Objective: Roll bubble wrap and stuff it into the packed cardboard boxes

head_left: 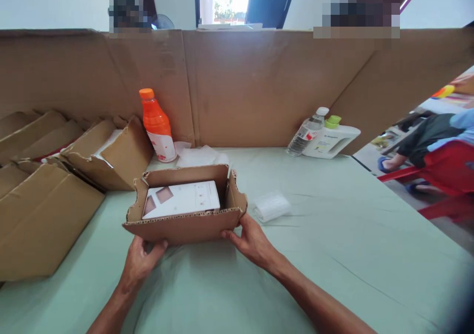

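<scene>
An open-topped cardboard box (pixel 192 229) with rough-cut edges is between my two hands, near the middle of the view. Inside it lies a white printed carton (pixel 185 201), with a dark gap at its right end. My left hand (pixel 142 260) grips the box's lower left front, thumb on the front wall and the other fingers hidden underneath. At the lower right corner, my right hand (pixel 250 240) holds the box with its thumb against the front. Just right of the box rests a folded piece of clear plastic wrap (pixel 272 206).
Larger cardboard boxes (pixel 48 220) crowd the left side. Behind stand an orange bottle (pixel 157 124), a clear water bottle (pixel 306 134) and a white jug (pixel 331 140), before a tall cardboard partition (pixel 255 87). A person sits on a red chair (pixel 450 168) beyond the table's right edge.
</scene>
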The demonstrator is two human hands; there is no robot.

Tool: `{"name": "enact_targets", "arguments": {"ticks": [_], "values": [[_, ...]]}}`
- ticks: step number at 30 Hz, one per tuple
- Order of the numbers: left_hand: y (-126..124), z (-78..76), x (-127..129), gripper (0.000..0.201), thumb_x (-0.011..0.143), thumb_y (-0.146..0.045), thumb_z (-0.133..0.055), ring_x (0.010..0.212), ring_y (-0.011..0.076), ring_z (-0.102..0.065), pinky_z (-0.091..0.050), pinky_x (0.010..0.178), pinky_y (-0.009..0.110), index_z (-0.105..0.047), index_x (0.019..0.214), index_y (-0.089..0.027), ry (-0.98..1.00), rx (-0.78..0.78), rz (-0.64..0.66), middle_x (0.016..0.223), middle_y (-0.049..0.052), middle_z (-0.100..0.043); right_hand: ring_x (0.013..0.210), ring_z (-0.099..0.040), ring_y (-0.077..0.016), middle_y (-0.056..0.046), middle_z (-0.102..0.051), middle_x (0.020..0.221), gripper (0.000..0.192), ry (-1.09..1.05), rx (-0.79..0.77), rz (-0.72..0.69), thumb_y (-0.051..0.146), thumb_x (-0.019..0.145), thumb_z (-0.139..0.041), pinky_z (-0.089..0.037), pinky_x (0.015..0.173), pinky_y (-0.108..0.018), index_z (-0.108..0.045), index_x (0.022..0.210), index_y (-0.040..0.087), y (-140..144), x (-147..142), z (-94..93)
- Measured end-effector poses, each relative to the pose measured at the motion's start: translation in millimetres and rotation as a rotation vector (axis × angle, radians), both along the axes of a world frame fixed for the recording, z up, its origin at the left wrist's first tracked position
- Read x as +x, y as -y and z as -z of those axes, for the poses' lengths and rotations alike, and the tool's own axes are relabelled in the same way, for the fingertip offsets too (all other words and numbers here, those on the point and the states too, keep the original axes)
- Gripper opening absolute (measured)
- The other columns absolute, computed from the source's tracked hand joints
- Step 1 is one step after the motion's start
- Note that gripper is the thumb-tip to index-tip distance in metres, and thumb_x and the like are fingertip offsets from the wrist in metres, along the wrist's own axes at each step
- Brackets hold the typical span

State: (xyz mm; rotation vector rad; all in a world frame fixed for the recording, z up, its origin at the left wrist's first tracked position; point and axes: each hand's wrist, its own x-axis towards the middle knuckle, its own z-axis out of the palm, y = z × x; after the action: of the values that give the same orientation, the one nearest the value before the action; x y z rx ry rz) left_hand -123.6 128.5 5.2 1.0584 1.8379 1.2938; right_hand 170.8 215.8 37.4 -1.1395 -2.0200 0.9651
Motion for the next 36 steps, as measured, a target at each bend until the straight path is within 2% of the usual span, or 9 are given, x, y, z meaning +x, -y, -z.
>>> {"name": "enact_targets", "arguments": {"ticks": [8,11,14,16,21,24,28,32,36], "values": [[-89.3,-10.0,4.5,0.059,0.06,-0.046,-0.075,0.092,0.0246,-0.064,-0.052,0.08,0.034,-0.056,0.107,-0.015,-0.014,0.124,0.04,0.097,0.007,-0.067,0.081,-0.064,-0.021,-0.009,-0.069,0.107,0.035,0.043,-0.053,0.123,0.025,0.08,-0.062,-0.055,0.076,-0.036,-0.058,0.114,0.018,-78.5,-22.6,2.1],[-103.5,-7.1,3.8,0.062,0.064,-0.043,-0.073,0.103,0.025,-0.063,-0.05,0.09,0.035,-0.054,0.116,-0.015,0.028,0.204,0.092,0.108,0.009,-0.066,0.094,-0.067,-0.0226,-0.01,-0.069,0.12,0.039,0.038,0.031,0.078,0.026,0.084,-0.058,-0.057,0.08,-0.037,-0.059,0.122,0.02,-88.4,-9.9,-0.7],[-92.3,-1.9,2.4,0.068,0.068,-0.042,-0.072,0.112,0.0272,-0.061,-0.048,0.1,0.04,-0.051,0.126,-0.012,0.062,0.194,0.131,0.119,0.014,-0.064,0.121,-0.06,-0.0257,-0.009,-0.064,0.134,0.039,0.098,0.225,0.075,0.03,0.088,-0.057,-0.052,0.097,-0.042,-0.063,0.126,0.023,-92.6,28.4,-5.6],[-71.4,1.3,2.6,0.073,0.072,-0.042,-0.07,0.12,0.0289,-0.059,-0.045,0.106,0.044,-0.048,0.135,-0.013,0.039,0.151,0.115,0.131,0.017,-0.06,0.124,-0.058,-0.0283,-0.01,-0.066,0.131,0.038,0.192,0.276,0.176,0.036,0.086,-0.062,-0.046,0.106,-0.048,-0.068,0.121,0.023,-98.7,61.3,-7.4],[-1.8,3.7,8.7,0.07,0.081,-0.045,-0.067,0.124,0.0314,-0.058,-0.05,0.1,0.048,-0.047,0.144,-0.019,-0.064,-0.016,0.036,0.139,0.018,-0.057,0.088,-0.069,-0.0291,-0.013,-0.074,0.086,0.041,0.233,0.073,0.464,0.046,0.076,-0.071,-0.053,0.088,-0.049,-0.073,0.102,0.014,-110.1,115.5,-3.0],[32.3,1.6,13.4,0.063,0.081,-0.049,-0.066,0.117,0.0304,-0.061,-0.056,0.088,0.042,-0.055,0.137,-0.021,-0.088,-0.035,0.038,0.136,0.016,-0.059,0.075,-0.067,-0.0217,-0.009,-0.072,0.08,0.047,0.14,0.075,0.456,0.05,0.083,-0.063,-0.056,0.074,-0.038,-0.07,0.11,0.012,-89.1,118.1,1.2],[63.5,-3.2,16.8,0.054,0.08,-0.05,-0.064,0.111,0.0289,-0.064,-0.058,0.076,0.035,-0.064,0.125,-0.02,-0.147,-0.037,0.034,0.139,0.014,-0.059,0.084,-0.069,-0.02,-0.008,-0.073,0.093,0.046,0.004,0.075,0.448,0.05,0.088,-0.062,-0.056,0.08,-0.035,-0.068,0.116,0.015,-17.0,116.3,6.0],[78.8,-10.5,22.8,0.046,0.081,-0.047,-0.061,0.113,0.0294,-0.064,-0.058,0.069,0.031,-0.07,0.117,-0.019,-0.199,-0.033,0.109,0.131,0.014,-0.064,0.089,-0.071,-0.0237,-0.007,-0.076,0.094,0.032,0.04,-0.04,0.348,0.049,0.086,-0.067,-0.056,0.085,-0.039,-0.075,0.099,0.021,61.8,126.4,6.2],[79.9,-18.7,40.4,0.042,0.083,-0.044,-0.059,0.117,0.0301,-0.063,-0.057,0.063,0.028,-0.071,0.116,-0.02,-0.22,-0.009,0.193,0.13,0.013,-0.065,0.089,-0.072,-0.024,-0.007,-0.077,0.095,0.029,0.104,0.016,0.388,0.045,0.091,-0.062,-0.058,0.082,-0.039,-0.075,0.101,0.022,90.6,137.2,0.5]]}}
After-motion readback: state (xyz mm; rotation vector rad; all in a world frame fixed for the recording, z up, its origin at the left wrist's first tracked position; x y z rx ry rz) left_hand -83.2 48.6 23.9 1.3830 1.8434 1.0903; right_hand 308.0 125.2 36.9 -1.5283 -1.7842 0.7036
